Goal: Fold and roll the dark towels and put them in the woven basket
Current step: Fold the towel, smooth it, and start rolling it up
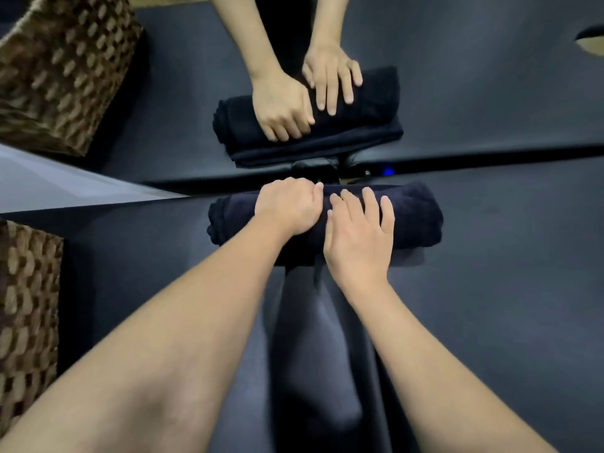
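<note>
A dark towel (415, 217) lies rolled into a thick cylinder across the dark table (506, 289), close to a mirror at the table's far edge. My left hand (287, 207) grips the roll near its middle, fingers curled over the far side. My right hand (359, 233) presses flat on the roll just to the right, fingers straight and spread. The woven basket (26, 322) stands at the left edge of the table, only its brown wall showing.
A mirror (490, 93) runs along the far edge and repeats the towel, both hands and the basket. A dark fold of cloth (313, 354) hangs between my forearms at the near side. A pale strip (49, 184) shows at the left.
</note>
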Motion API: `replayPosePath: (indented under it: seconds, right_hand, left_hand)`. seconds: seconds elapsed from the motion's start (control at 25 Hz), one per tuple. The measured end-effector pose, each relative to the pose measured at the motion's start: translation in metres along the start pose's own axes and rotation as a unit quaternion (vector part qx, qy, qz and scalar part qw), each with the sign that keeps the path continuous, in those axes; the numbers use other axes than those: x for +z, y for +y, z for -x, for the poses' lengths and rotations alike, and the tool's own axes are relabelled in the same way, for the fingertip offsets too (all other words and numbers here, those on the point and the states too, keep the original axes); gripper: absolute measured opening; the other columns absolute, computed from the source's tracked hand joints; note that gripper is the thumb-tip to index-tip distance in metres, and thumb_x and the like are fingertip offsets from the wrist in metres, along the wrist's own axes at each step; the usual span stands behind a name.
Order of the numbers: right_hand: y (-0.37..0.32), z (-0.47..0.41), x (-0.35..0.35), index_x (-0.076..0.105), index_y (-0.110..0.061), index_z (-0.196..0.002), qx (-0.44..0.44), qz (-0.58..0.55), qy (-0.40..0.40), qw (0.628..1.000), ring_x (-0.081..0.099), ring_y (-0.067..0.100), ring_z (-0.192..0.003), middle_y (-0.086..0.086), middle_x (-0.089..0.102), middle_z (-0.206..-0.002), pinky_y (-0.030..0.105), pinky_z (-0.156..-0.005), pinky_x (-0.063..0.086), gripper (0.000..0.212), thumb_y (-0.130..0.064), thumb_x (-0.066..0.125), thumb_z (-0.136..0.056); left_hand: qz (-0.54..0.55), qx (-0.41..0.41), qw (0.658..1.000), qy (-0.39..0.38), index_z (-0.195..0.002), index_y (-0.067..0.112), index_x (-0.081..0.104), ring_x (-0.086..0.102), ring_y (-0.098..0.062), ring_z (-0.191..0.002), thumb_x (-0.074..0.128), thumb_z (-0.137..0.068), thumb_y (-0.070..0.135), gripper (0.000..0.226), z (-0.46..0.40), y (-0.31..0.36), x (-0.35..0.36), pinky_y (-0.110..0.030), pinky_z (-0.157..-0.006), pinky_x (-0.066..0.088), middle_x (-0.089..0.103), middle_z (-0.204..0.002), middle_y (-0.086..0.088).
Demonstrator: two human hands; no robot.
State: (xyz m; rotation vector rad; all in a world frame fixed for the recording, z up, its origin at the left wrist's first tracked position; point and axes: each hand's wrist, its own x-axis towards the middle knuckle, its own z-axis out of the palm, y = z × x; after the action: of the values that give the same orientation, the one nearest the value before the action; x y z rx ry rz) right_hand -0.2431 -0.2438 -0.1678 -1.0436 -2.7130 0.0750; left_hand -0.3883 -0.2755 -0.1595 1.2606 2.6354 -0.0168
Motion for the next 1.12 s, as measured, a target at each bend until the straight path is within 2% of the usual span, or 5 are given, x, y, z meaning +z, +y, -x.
replayPosePath:
  seconds: [0.2, 0.36, 0.6, 0.8, 1.12]
  right_hand:
    - [0.014, -0.055, -0.003, 0.067, -0.015, -0.073, -0.106, 0.012, -0.025, 0.994, 0.055, 0.029, -0.081, 0.005, 0.069, -0.07, 0.042, -0.084, 0.032, 0.052, -0.037, 0.024, -0.093]
    - [0.016, -0.049, -0.008, 0.057, -0.018, -0.062, -0.07, 0.039, -0.061, 0.995, 0.049, 0.026, -0.076, 0.003, 0.061, -0.059, 0.04, -0.075, 0.026, 0.048, -0.038, 0.024, -0.091]
    - [0.012, -0.065, -0.002, 0.058, -0.02, -0.073, -0.055, 0.011, -0.072, 0.996, 0.051, 0.028, -0.08, 0.003, 0.068, -0.077, 0.041, -0.079, 0.027, 0.032, -0.032, 0.038, -0.094]
    - [0.047, -0.008, 0.005, 0.049, -0.023, -0.146, -0.129, -0.001, 0.017, 0.992, 0.033, 0.029, -0.148, 0.001, 0.046, -0.154, 0.049, -0.119, 0.018, 0.045, -0.036, 0.035, -0.105]
    - [0.036, -0.037, 0.015, 0.059, -0.026, -0.134, -0.129, -0.072, -0.018, 0.989, 0.032, 0.026, -0.146, -0.006, 0.054, -0.143, 0.047, -0.12, 0.008, 0.047, -0.037, 0.022, -0.105]
  left_hand:
    - [0.153, -0.156, 0.965, -0.147, -0.123, 0.014, 0.064, 0.059, -0.035, -0.118, 0.028, -0.103, 0.04, 0.048, 0.005, 0.01, 0.008, -0.038, -0.084, 0.039, 0.063, -0.131, -0.013]
    - [0.076, -0.148, 0.98, 0.105, -0.091, 0.017, 0.065, 0.062, -0.032, -0.087, 0.028, -0.104, 0.035, 0.043, 0.059, 0.037, 0.01, -0.037, -0.069, 0.031, 0.069, -0.094, -0.006]
    - [0.014, -0.105, 0.992, 0.073, -0.092, 0.024, 0.064, 0.062, -0.026, -0.088, 0.021, -0.102, 0.037, 0.047, 0.074, 0.039, 0.015, -0.04, -0.077, 0.036, 0.07, -0.095, 0.003]
    - [0.117, -0.111, 0.987, -0.002, -0.107, 0.02, 0.071, 0.063, -0.036, -0.107, 0.019, -0.106, 0.047, 0.058, 0.016, 0.004, 0.004, -0.042, -0.085, 0.042, 0.071, -0.112, -0.01]
    - [0.094, -0.17, 0.981, 0.005, -0.103, 0.036, 0.067, 0.064, -0.032, -0.102, 0.003, -0.094, 0.072, 0.074, 0.043, 0.021, 0.006, -0.039, -0.075, 0.033, 0.073, -0.104, -0.001]
